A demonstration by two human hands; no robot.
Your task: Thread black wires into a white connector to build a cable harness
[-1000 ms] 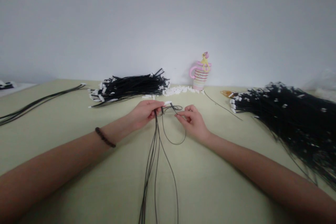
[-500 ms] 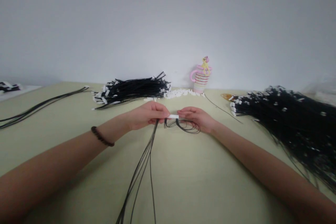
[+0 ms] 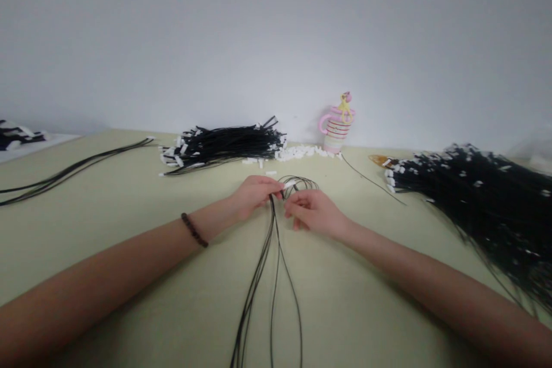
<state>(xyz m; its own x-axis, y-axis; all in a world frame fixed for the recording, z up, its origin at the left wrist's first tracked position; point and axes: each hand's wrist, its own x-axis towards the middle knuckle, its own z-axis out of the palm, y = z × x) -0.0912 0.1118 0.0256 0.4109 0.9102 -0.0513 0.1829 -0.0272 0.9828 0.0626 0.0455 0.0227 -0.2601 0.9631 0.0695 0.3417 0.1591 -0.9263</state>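
Observation:
My left hand [image 3: 254, 195], a dark bead bracelet [image 3: 194, 230] on its wrist, pinches the upper ends of several thin black wires [image 3: 263, 276] that trail down toward me over the pale green table [image 3: 129, 230]. My right hand [image 3: 313, 213] is closed in a pinch just right of it, fingertips nearly touching the left ones. Between the two hands sits a small white connector [image 3: 290, 184]. A loop of the same black wire [image 3: 302, 184] curls just beyond the fingers.
A bundle of black wires with white connectors [image 3: 224, 144] lies at the back, loose white connectors [image 3: 302, 152] beside it. A pink striped cup [image 3: 336, 126] stands by the wall. A large wire heap [image 3: 474, 195] fills the right; long black cables [image 3: 64, 172] run at left.
The hands have drawn closer together at the connector. The wire loop has shifted from under my right hand to behind the fingers, and the hanging strands have swung back to the right.

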